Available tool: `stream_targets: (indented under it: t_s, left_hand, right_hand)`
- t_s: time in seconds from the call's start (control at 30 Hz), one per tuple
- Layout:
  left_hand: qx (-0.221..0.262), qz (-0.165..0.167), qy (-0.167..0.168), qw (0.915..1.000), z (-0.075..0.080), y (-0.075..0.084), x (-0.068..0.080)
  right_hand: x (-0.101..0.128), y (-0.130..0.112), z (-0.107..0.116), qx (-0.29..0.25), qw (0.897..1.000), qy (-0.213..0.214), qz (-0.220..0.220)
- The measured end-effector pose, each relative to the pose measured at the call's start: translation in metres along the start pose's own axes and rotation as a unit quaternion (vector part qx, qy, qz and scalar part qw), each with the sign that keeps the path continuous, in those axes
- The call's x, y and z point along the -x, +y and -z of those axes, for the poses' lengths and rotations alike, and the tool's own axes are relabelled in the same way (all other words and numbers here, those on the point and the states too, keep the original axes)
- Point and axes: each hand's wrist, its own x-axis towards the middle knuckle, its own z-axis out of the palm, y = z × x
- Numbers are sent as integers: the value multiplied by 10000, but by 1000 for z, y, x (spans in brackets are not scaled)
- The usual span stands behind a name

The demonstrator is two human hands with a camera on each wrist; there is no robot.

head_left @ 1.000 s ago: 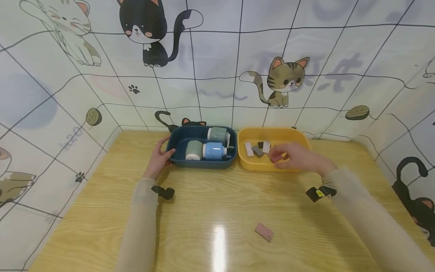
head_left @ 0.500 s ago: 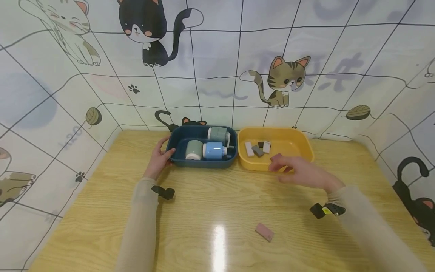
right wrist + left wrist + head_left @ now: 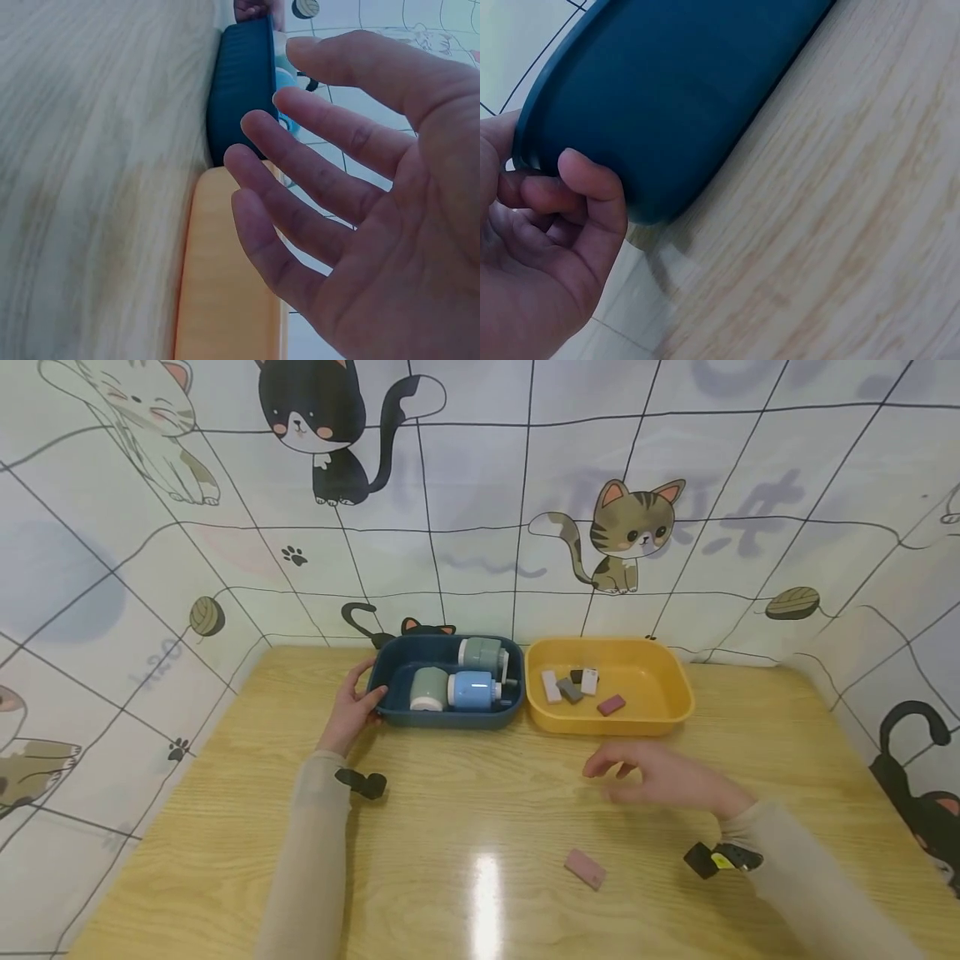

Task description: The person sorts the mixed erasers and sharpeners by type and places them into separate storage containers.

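Note:
My left hand [image 3: 351, 710] grips the left end of a dark blue bin [image 3: 442, 720], thumb over the rim; in the left wrist view its fingers [image 3: 592, 195] curl at the bin's edge. Two green cylinders [image 3: 430, 687] and a blue cylinder [image 3: 472, 691], with white ends and some cranks showing, lie inside. My right hand [image 3: 660, 777] hovers over the table in front of a yellow bin [image 3: 607, 725], holding nothing; in the right wrist view its fingers [image 3: 315, 165] are spread and loosely bent. Nearer me, a flat pink block [image 3: 585, 869] lies on the table.
In the yellow bin are a dark pink block [image 3: 611, 705], a grey block [image 3: 570, 691], two white blocks [image 3: 551, 687] and a black one [image 3: 577, 676]. Both bins stand side by side against a cat-patterned backdrop [image 3: 480, 560] at the rear of the wooden table [image 3: 420, 827].
The dark pink block, which was at my right fingers, now lies in the yellow bin. My right hand has drawn back from the bin toward me. My left hand stays on the blue bin.

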Motion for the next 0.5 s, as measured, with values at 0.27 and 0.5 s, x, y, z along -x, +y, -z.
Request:
stream_targets:
  t_s: [0.27,0.5]
  left_hand:
    - [161,-3,-31,9999,1,0,-2]
    - [163,31,-58,9998,1,-1,-2]
  right_hand:
    - [3,-2,-11,-111,9996,-235,67]
    - [9,1,-26,-391,9977,-504,245]
